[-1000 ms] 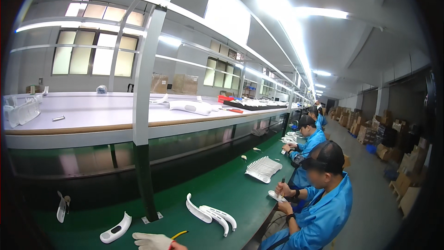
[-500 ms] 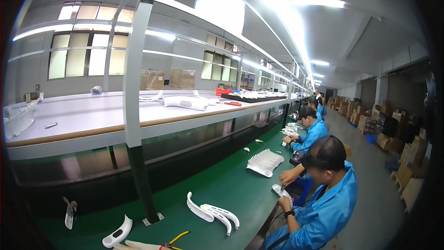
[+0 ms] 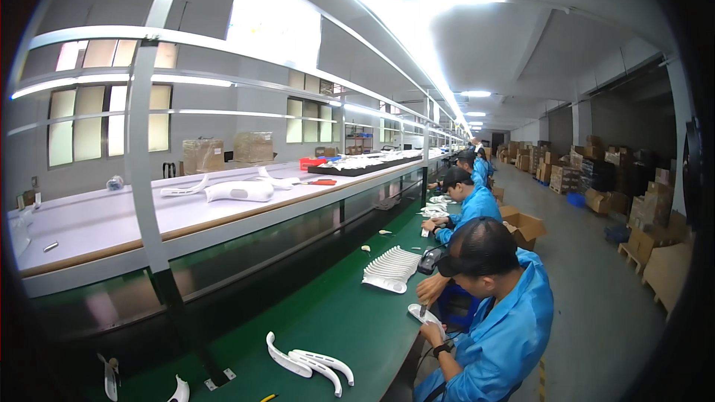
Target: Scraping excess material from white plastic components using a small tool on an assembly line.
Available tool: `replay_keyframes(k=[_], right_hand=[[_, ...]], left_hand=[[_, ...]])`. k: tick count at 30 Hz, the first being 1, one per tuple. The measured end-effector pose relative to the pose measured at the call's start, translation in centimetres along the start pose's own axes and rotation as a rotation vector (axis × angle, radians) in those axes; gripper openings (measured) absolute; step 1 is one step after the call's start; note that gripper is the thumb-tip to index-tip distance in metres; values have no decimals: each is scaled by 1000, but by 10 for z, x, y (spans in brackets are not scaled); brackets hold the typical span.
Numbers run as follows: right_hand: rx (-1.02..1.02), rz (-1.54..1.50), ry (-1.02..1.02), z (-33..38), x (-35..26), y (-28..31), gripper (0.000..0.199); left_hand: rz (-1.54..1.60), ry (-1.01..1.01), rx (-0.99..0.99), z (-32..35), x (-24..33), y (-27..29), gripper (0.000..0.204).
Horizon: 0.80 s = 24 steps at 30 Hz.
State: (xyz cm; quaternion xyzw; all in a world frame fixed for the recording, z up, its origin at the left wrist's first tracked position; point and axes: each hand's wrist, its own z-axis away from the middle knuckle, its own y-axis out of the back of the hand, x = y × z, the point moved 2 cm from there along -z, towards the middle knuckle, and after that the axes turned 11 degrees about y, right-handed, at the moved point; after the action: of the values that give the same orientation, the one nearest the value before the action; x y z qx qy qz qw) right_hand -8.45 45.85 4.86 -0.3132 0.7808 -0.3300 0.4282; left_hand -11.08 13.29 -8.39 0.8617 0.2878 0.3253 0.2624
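Observation:
Neither my left hand nor my right hand shows in the head view. Closest to the lower edge lie a curved white plastic part [image 3: 180, 388], cut off by the picture's rim, and the yellow handle tip [image 3: 269, 397] of a tool. Three curved white plastic arms [image 3: 313, 362] rest together on the green bench [image 3: 246, 350]. A narrow white piece [image 3: 110, 380] is at the far left. Farther along, many like white shells [image 3: 391, 268] stand in a neat row.
A co-worker in blue [image 3: 491, 313] sits at the right, holding a white part [image 3: 426, 315] and a tool. More people sit beyond. A metal post [image 3: 145, 171] rises in front of the raised shelf [image 3: 97, 234], which bears white parts. Cartons [image 3: 648, 208] line the right side.
The view has turned to the right and up, so the bench things sit farther left and lower. The pliers and a pale, unclear shape at the lower edge have mostly left the picture.

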Motion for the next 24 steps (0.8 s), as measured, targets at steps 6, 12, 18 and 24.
replay_keyframes(k=[6, 12, 18, 24], right_hand=[[-20, -72, -24, -6, 6, 9, 28], [-75, -182, -179, -7, 79, 7, 31], [-142, -341, -402, 0, 164, -2, 33], [-217, -530, -509, -7, 219, -22, 36]], left_hand=[[79, 67, -12, -15, 38, 2, 7], [91, -14, -61, -12, 43, -18, 6], [83, 64, -121, -7, 26, -27, 5], [144, 46, -93, -3, 25, -35, 6]])
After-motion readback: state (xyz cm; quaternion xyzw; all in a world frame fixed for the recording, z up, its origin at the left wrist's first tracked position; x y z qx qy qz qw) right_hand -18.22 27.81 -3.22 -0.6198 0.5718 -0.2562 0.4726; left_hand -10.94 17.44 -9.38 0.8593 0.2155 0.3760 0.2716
